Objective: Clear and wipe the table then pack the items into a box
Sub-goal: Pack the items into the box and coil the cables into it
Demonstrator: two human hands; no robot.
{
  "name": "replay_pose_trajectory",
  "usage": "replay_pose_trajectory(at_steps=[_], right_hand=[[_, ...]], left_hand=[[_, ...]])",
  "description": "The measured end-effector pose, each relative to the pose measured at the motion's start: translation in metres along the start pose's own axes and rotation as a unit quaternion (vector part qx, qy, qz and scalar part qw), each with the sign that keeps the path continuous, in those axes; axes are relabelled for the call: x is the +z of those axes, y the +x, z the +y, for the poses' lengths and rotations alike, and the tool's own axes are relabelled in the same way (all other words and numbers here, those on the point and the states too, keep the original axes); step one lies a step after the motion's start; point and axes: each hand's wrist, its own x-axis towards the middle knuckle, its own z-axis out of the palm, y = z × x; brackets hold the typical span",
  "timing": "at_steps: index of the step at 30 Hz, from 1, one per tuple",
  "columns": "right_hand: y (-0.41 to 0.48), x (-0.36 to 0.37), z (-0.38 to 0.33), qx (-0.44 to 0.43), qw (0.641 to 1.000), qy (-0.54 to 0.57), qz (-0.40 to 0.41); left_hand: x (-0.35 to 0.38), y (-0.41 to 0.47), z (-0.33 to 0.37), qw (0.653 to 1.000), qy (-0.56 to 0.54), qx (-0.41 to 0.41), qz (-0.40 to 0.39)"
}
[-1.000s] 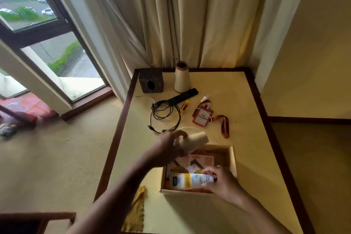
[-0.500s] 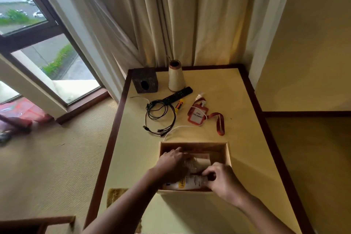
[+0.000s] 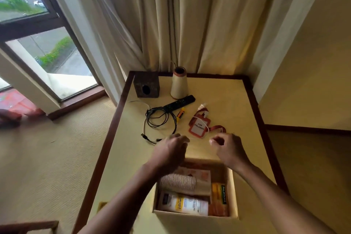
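Note:
An open cardboard box stands at the table's near edge. Inside lie a striped paper cup, a white tube and an orange packet. My left hand and my right hand hover over the table just beyond the box, fingers curled. They are close to a thin white cable that crosses the red badge holder. Blur hides whether either hand grips the cable. A coiled black cable lies left of the badge.
Further back stand a dark cube and a cream cone spool, with a black remote, a small yellow item and a small white bottle in front. A yellow cloth lies near the table's left edge. Curtains hang behind.
Both hands have left the box and moved forward over the table towards the white cable. The paper cup and the tube that they held now lie in the box.

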Motion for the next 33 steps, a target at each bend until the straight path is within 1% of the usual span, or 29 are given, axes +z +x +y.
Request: replay_pose_trajectory(at_steps=[1,3,5,6,8,9,11,12,15,16,17,20,22,24,27,30,33], right_hand=[[0.022,0.0,-0.001,0.004,1.0,-0.003,0.011],[0.048,0.001,-0.004,0.014,0.999,-0.021,0.031],[0.083,0.006,-0.004,0.047,0.998,-0.025,0.031],[0.096,0.008,-0.004,0.071,0.997,-0.018,0.026],[0.123,0.014,-0.004,0.115,0.993,0.006,-0.008],[0.135,0.017,-0.002,0.118,0.993,-0.01,-0.017],[0.163,0.025,0.008,0.164,0.986,-0.013,0.003],[0.174,0.032,0.015,0.163,0.985,-0.058,0.008],[0.206,0.056,0.038,0.178,0.981,-0.077,-0.002],[0.21,0.062,0.041,0.176,0.98,-0.095,0.0],[0.212,0.066,0.044,0.177,0.979,-0.103,0.007],[0.216,0.072,0.047,0.176,0.976,-0.122,0.024],[0.218,0.076,0.051,0.177,0.978,-0.109,0.029],[0.216,0.078,0.058,0.176,0.98,-0.091,0.03],[0.201,0.069,0.058,0.152,0.988,-0.021,0.031],[0.179,0.053,0.051,0.096,0.994,0.05,0.032],[0.158,0.039,0.045,0.036,0.992,0.085,0.083]], left_hand=[[-0.008,0.019,-0.001,0.999,-0.006,0.0,0.041],[-0.023,0.047,-0.004,0.996,0.006,-0.013,0.083],[-0.027,0.088,-0.021,0.994,0.029,-0.048,0.092],[-0.026,0.105,-0.03,0.993,0.035,-0.072,0.085],[-0.02,0.144,-0.051,0.991,0.042,-0.119,0.054],[-0.017,0.158,-0.058,0.989,0.056,-0.134,0.038],[-0.006,0.185,-0.074,0.982,0.131,-0.136,0.008],[-0.002,0.197,-0.081,0.973,0.194,-0.126,-0.01],[0.012,0.226,-0.093,0.919,0.371,-0.101,-0.088],[0.017,0.232,-0.097,0.903,0.403,-0.098,-0.114],[0.021,0.238,-0.1,0.896,0.41,-0.104,-0.134],[0.037,0.25,-0.113,0.897,0.369,-0.153,-0.188],[0.044,0.252,-0.121,0.897,0.34,-0.182,-0.218],[0.049,0.252,-0.127,0.899,0.326,-0.19,-0.223],[0.053,0.249,-0.133,0.917,0.302,-0.187,-0.18],[0.053,0.24,-0.134,0.938,0.272,-0.17,-0.135],[0.047,0.228,-0.131,0.96,0.217,-0.158,-0.078]])
